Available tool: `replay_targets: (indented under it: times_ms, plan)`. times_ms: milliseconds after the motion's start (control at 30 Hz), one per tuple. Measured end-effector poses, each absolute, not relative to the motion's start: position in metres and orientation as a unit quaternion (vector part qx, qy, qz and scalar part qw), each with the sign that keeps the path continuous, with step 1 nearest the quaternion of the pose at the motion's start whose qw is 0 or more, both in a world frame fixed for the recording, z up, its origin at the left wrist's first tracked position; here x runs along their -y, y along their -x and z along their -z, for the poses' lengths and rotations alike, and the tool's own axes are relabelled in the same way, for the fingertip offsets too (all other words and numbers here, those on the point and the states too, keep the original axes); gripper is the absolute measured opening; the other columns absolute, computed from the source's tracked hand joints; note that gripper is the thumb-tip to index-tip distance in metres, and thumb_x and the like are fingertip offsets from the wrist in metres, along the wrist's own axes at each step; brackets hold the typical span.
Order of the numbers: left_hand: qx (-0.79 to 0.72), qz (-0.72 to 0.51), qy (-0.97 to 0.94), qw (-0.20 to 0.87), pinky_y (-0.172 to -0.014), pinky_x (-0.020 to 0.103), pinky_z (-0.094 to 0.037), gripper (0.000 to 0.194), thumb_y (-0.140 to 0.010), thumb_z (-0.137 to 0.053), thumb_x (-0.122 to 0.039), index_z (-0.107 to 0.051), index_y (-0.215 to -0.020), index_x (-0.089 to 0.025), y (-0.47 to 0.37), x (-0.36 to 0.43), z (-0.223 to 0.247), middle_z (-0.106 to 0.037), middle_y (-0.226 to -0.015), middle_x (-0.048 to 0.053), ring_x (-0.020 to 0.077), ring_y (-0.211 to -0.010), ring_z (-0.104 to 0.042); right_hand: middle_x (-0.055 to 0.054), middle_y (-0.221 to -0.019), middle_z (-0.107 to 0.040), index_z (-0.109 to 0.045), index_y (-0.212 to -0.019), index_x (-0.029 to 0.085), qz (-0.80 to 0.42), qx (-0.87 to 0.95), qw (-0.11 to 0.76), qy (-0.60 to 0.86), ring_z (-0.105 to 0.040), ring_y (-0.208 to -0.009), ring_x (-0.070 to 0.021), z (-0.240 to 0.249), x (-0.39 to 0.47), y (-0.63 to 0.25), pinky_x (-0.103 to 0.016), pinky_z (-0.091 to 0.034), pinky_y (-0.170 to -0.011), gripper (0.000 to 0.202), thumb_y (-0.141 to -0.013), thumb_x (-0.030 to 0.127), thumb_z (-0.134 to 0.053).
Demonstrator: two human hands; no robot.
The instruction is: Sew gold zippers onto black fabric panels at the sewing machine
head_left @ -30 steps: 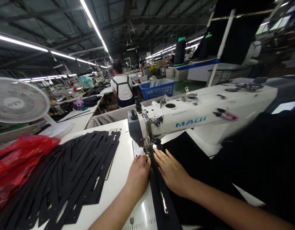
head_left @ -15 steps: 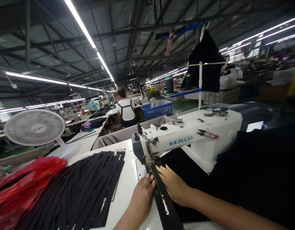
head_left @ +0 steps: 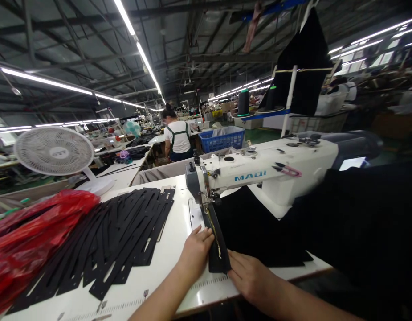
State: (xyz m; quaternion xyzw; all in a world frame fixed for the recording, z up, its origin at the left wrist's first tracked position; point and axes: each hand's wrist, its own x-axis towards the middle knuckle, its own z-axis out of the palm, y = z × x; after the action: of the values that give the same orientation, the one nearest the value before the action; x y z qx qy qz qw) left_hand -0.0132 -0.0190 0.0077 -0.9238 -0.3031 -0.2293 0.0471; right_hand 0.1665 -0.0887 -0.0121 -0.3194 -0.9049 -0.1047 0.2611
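Note:
A narrow black fabric strip (head_left: 225,249) with a gold-coloured zipper (head_left: 214,236) along it runs under the presser foot of a white sewing machine (head_left: 246,171). My left hand (head_left: 195,252) lies on the strip's left edge, below the foot, fingers resting flat and pressing lightly. At the strip's near right corner, my right hand (head_left: 250,278) pinches the edge, with the thumb partly hidden. A large black fabric piece (head_left: 255,232) spreads to the right of the strip, under the machine arm.
Many black strips with slots (head_left: 125,236) are piled at left beside a red plastic bag (head_left: 42,240). A white fan (head_left: 55,151) stands behind them. Pink-handled thread snips (head_left: 289,169) rest on the machine. A person (head_left: 177,138) sits ahead, near a blue basket (head_left: 222,139).
My right hand has moved from near the presser foot back to the strip's near end. More of the zipper strip has passed under the foot, away from me. My left hand stays beside it.

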Motion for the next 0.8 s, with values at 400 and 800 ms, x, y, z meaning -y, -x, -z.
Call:
replay_targets:
  times_ms: [400,800]
  plan:
    - [0.266,0.216,0.937,0.068,-0.097,0.046,-0.043,0.022,-0.084,-0.047,-0.007,-0.062,-0.097,-0.014,0.014,0.002,-0.006,-0.067,-0.104,0.009,0.0201,-0.094,-0.064,-0.015,-0.083,-0.064,-0.064,-0.092,0.004,0.122,0.892,0.308,0.308,-0.06,-0.086,-0.0232,0.008,0.083,-0.165,-0.035,-0.051,-0.079,0.029,-0.086,0.002,-0.035]
    - [0.286,0.217,0.931,0.065,-0.089,0.042,-0.05,0.021,-0.084,-0.048,-0.007,-0.063,-0.096,-0.015,0.013,-0.027,-0.009,-0.067,-0.095,0.008,0.0203,-0.089,-0.064,-0.011,-0.081,-0.063,-0.063,-0.088,0.005,0.109,0.886,0.329,0.308,-0.057,-0.077,-0.0211,0.008,0.042,-0.168,-0.03,-0.051,-0.07,0.025,-0.086,0.002,-0.038]
